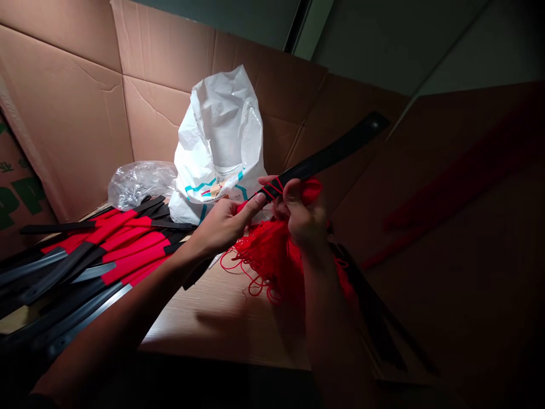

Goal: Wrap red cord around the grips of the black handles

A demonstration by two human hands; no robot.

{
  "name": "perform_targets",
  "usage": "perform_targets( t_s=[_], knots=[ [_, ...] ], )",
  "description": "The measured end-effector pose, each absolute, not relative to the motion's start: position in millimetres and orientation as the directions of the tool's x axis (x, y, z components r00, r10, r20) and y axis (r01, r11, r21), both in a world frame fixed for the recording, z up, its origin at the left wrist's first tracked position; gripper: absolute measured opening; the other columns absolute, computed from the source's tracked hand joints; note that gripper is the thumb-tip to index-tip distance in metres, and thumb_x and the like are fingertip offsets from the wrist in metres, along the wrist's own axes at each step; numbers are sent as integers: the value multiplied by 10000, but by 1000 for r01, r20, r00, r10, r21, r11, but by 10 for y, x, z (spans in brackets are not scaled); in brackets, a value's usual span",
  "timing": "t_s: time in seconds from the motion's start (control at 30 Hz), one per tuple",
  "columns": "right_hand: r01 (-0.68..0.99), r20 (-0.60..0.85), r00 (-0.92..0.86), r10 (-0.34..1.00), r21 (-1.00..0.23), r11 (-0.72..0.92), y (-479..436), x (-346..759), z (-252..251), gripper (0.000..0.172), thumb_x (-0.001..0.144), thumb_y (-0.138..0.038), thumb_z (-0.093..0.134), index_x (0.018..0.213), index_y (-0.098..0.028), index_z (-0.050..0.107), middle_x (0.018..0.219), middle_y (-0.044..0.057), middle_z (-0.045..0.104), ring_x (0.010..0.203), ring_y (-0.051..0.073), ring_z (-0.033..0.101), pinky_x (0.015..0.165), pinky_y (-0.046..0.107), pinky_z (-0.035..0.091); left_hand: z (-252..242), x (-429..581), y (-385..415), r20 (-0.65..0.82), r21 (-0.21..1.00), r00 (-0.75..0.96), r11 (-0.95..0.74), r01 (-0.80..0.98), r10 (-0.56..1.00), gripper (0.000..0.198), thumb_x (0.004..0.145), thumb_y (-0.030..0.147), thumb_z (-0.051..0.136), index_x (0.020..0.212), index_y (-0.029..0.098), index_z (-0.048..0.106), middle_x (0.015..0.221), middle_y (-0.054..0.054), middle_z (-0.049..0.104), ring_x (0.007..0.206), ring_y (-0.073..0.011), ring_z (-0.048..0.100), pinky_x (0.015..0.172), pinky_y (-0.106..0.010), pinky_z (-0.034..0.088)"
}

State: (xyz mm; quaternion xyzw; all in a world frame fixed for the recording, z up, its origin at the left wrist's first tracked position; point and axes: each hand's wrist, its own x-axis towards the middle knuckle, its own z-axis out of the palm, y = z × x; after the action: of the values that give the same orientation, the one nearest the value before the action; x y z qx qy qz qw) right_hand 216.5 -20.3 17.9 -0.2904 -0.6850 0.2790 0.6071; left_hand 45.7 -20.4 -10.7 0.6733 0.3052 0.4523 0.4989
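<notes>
My left hand pinches a strand of red cord where it wraps the lower end of a flat black strip. My right hand grips that same strip, with a bunched red mass showing above its knuckles. The strip's upper end points away to the right and has a small hole or rivet. Loose red cord hangs below both hands in a tangled fringe and trails onto the wooden table top. Part of the wrapping is hidden by my fingers.
A heap of black strips with red bands lies left of my left forearm. Behind my hands stand a white plastic sack and a crumpled clear bag. Cardboard walls surround the table. More dark strips lie in shadow at right.
</notes>
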Motion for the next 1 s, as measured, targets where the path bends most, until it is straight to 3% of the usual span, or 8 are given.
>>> perform_targets(
  t_s=[0.1,0.23,0.4,0.63,0.73,0.83,1.0],
  knots=[
    [-3,648,-153,746,-755,656,-327,2270,194,464,957,-660,741,1019,-205,812,579,-73,294,511,91,221,519,303,175,-114,429,-327,242,966,512,-252,-50,824,619,962,757,548,631,242,453,482,76,387,388,-76,288,399,-242,175],
    [-49,608,-89,789,-794,606,-461,2333,74,492,884,-691,797,1005,-215,817,563,-83,284,512,94,208,513,290,222,-206,416,-476,241,961,599,-273,-38,764,397,837,408,783,656,215,488,566,92,382,483,-63,297,455,-225,207],
    [-21,563,-39,825,-826,563,-539,2257,-154,494,889,-688,786,981,-202,788,599,-64,377,531,97,301,518,271,279,-353,475,-532,261,951,535,-310,1,803,324,805,190,613,596,236,369,564,94,297,518,-65,230,475,-248,146],
    [-5,521,-67,851,-853,522,-523,2213,-370,417,925,-584,796,1048,-186,793,616,-54,463,541,93,357,528,261,260,-489,474,-493,259,953,523,-302,-3,812,311,783,183,574,580,241,345,554,97,269,514,-64,214,476,-253,137],
    [-33,510,-51,859,-860,509,-493,2211,-380,365,911,-519,832,1083,-200,788,623,-65,432,552,90,330,540,255,260,-501,477,-476,247,961,532,-277,-23,810,300,781,194,582,591,238,354,547,100,289,504,-62,223,473,-245,146],
    [-90,521,16,854,-850,520,-470,2179,-377,389,940,-580,767,1095,-224,782,638,-77,331,556,91,256,530,247,264,-491,491,-482,233,968,554,-244,-55,799,293,790,218,590,608,238,361,538,101,319,480,-58,246,465,-232,166],
    [-104,518,52,854,-847,521,-498,2101,-406,374,936,-585,780,1022,-222,771,640,-65,368,547,88,300,512,238,294,-477,501,-519,209,977,575,-191,-92,791,306,798,219,587,609,246,348,498,105,320,423,-51,246,434,-221,174]
  ],
)
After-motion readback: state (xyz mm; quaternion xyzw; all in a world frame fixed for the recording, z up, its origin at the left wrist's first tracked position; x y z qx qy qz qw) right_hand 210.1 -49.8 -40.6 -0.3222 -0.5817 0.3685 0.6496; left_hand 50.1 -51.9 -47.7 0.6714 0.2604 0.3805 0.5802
